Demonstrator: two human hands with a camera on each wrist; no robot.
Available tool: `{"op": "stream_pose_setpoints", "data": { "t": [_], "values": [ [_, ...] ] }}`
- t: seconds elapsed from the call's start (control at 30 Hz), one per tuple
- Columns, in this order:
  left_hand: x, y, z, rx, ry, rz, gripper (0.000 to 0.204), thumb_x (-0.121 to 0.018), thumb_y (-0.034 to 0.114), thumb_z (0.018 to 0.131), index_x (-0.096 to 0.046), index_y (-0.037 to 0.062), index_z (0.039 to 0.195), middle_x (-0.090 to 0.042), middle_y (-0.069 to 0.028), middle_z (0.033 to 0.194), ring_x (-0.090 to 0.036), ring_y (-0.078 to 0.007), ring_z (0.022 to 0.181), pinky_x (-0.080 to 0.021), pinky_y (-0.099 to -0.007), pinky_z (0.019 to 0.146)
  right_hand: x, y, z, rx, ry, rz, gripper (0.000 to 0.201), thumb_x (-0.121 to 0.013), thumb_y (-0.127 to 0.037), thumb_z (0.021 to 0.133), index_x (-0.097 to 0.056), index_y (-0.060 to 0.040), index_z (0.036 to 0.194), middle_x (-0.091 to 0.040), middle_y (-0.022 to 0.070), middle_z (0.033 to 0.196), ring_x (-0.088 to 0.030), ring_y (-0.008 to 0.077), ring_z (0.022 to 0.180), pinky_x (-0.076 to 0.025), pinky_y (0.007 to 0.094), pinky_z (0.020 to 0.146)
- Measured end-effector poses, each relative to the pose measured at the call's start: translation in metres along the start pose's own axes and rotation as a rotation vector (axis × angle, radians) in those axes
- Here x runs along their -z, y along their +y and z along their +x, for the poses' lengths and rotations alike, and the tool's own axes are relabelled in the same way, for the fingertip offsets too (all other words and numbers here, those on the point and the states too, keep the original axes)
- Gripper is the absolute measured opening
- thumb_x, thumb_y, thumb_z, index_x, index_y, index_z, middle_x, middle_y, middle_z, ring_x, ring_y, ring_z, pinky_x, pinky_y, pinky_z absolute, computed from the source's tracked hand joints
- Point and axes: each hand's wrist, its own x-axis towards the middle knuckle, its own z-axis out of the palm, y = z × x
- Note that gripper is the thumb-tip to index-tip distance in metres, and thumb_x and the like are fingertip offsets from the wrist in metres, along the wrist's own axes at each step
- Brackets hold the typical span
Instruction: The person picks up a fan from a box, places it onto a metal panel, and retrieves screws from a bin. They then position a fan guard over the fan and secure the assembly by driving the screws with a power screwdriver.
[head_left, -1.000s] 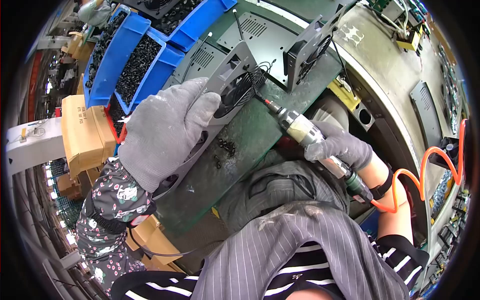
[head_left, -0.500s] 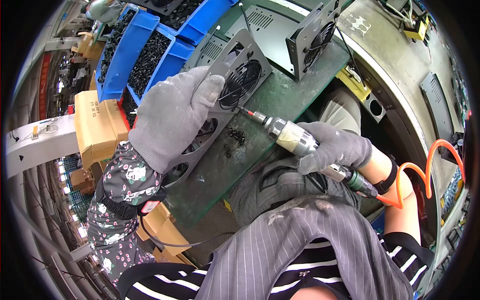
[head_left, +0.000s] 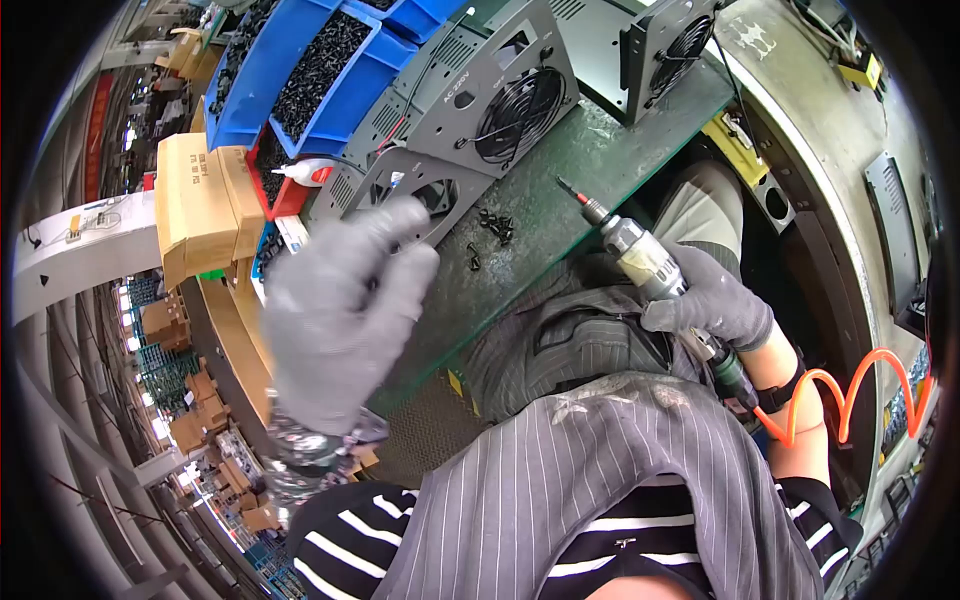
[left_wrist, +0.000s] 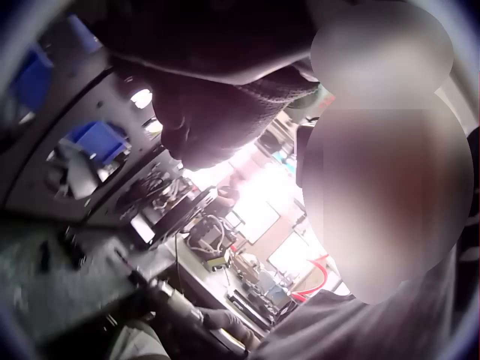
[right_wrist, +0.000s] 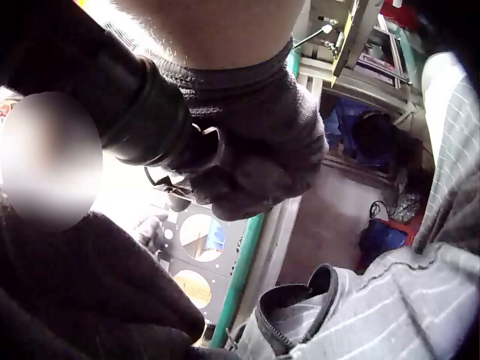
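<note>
My gloved left hand (head_left: 345,310) is lifted off the fan panel, blurred by motion, with nothing visible in its loose fingers. Its fingertips overlap the near end of a grey metal panel (head_left: 462,182) with cut-outs. Beyond it stands another grey panel (head_left: 440,130) marked AC220V, carrying a black fan (head_left: 520,115) behind a wire guard. In my gloved right hand (head_left: 725,300) I grip a pneumatic screwdriver (head_left: 650,262), its bit pointing up and left over the bench edge, apart from the panels. The right wrist view shows the curled glove (right_wrist: 262,165) around the tool.
Loose black screws (head_left: 495,225) lie on the green bench (head_left: 600,185). Blue bins (head_left: 345,90) of black screws stand at the back left, near a cardboard box (head_left: 190,210). Another fan panel (head_left: 670,55) stands at the back. An orange coiled hose (head_left: 845,385) trails from the screwdriver.
The screwdriver bit has come away from the fan's corner, down and right. My left hand has let go of the fan panel and moved back towards me, uncovering its AC220V marking.
</note>
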Motion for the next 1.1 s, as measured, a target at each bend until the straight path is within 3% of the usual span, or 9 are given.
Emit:
{"op": "stream_pose_setpoints", "data": {
  "t": [0.2, 0.3, 0.33, 0.47, 0.67, 0.9, 0.97, 1.0, 1.1],
  "values": [
    [-0.081, -0.026, -0.066, 0.518, -0.058, -0.154, 0.019, -0.069, 0.023, 0.083, -0.072, 0.0124, 0.098, -0.070, -0.0078, 0.077, -0.067, -0.0198, 0.064, -0.052, -0.0314, 0.061, -0.004, 0.006, 0.002, -0.011, -0.019, 0.033, 0.067, -0.081, -0.027, 0.069, -0.052, 0.0018, 0.121, -0.058, 0.0023, 0.098, -0.052, 0.0114, 0.090, -0.045, 0.0269, 0.082],
    [-0.106, -0.036, -0.063, 0.371, 0.075, -0.114, 0.019, -0.069, 0.024, 0.083, -0.072, 0.0140, 0.099, -0.068, -0.0062, 0.072, -0.066, -0.0212, 0.063, -0.051, -0.0331, 0.060, -0.007, 0.009, 0.002, 0.000, 0.008, 0.032, 0.071, -0.082, -0.029, 0.068, -0.050, 0.0023, 0.125, -0.058, 0.0023, 0.101, -0.051, 0.0119, 0.090, -0.044, 0.0269, 0.084],
    [-0.110, -0.037, -0.058, 0.210, 0.172, 0.057, 0.018, -0.068, 0.025, 0.083, -0.072, 0.0157, 0.098, -0.066, -0.0059, 0.068, -0.065, -0.0240, 0.062, -0.051, -0.0355, 0.058, -0.008, 0.011, 0.002, -0.001, 0.007, 0.025, 0.071, -0.082, -0.029, 0.068, -0.050, 0.0023, 0.125, -0.058, 0.0023, 0.101, -0.051, 0.0119, 0.090, -0.044, 0.0269, 0.084],
    [-0.107, -0.027, -0.036, 0.352, 0.078, 0.151, 0.025, -0.066, 0.028, 0.084, -0.071, 0.0140, 0.104, -0.070, -0.0106, 0.083, -0.069, -0.0250, 0.073, -0.053, -0.0346, 0.067, -0.015, 0.015, 0.002, 0.007, -0.005, 0.121, 0.071, -0.081, -0.025, 0.070, -0.049, 0.0028, 0.127, -0.058, 0.0033, 0.104, -0.054, 0.0111, 0.090, -0.045, 0.0255, 0.084],
    [-0.122, -0.031, -0.029, 0.363, 0.039, 0.198, 0.026, -0.062, 0.035, 0.086, -0.071, 0.0169, 0.102, -0.070, -0.0093, 0.088, -0.068, -0.0293, 0.080, -0.052, -0.0392, 0.071, -0.021, 0.012, -0.001, -0.009, -0.003, 0.187, 0.068, -0.079, -0.022, 0.071, -0.049, 0.0035, 0.126, -0.058, 0.0038, 0.102, -0.056, 0.0101, 0.091, -0.047, 0.0248, 0.082],
    [-0.117, -0.026, -0.025, 0.322, 0.127, 0.263, 0.022, -0.062, 0.029, 0.088, -0.071, 0.0116, 0.098, -0.069, -0.0078, 0.073, -0.066, -0.0225, 0.066, -0.050, -0.0339, 0.061, -0.020, 0.006, -0.003, -0.016, -0.029, 0.215, 0.071, -0.083, -0.025, 0.068, -0.049, 0.0032, 0.123, -0.059, 0.0037, 0.099, -0.056, 0.0100, 0.085, -0.048, 0.0241, 0.077],
    [-0.113, -0.028, -0.032, 0.477, 0.191, -0.326, 0.015, -0.065, 0.021, 0.087, -0.068, 0.0077, 0.095, -0.061, -0.0023, 0.062, -0.056, -0.0124, 0.052, -0.046, -0.0269, 0.053, -0.021, 0.005, -0.008, 0.005, -0.092, 0.224, 0.071, -0.083, -0.025, 0.067, -0.049, 0.0026, 0.122, -0.059, 0.0034, 0.096, -0.056, 0.0094, 0.083, -0.048, 0.0235, 0.075],
    [-0.103, -0.018, -0.030, 0.574, 0.157, -0.865, 0.013, -0.065, 0.017, 0.088, -0.067, 0.0056, 0.095, -0.051, 0.0052, 0.059, -0.043, -0.0021, 0.049, -0.035, -0.0190, 0.046, -0.022, 0.003, -0.011, 0.026, -0.154, 0.226, 0.071, -0.084, -0.025, 0.066, -0.049, 0.0021, 0.121, -0.060, 0.0030, 0.094, -0.056, 0.0088, 0.080, -0.048, 0.0228, 0.072],
    [-0.078, -0.008, -0.027, 0.737, -0.031, -1.057, 0.018, -0.063, 0.022, 0.091, -0.065, 0.0050, 0.097, -0.046, 0.0076, 0.058, -0.037, -0.0002, 0.047, -0.026, -0.0178, 0.041, -0.028, -0.019, -0.020, -0.046, -0.316, 0.294, 0.066, -0.084, -0.018, 0.067, -0.049, 0.0017, 0.120, -0.060, 0.0040, 0.088, -0.059, 0.0095, 0.072, -0.050, 0.0227, 0.062]
  ]
}}
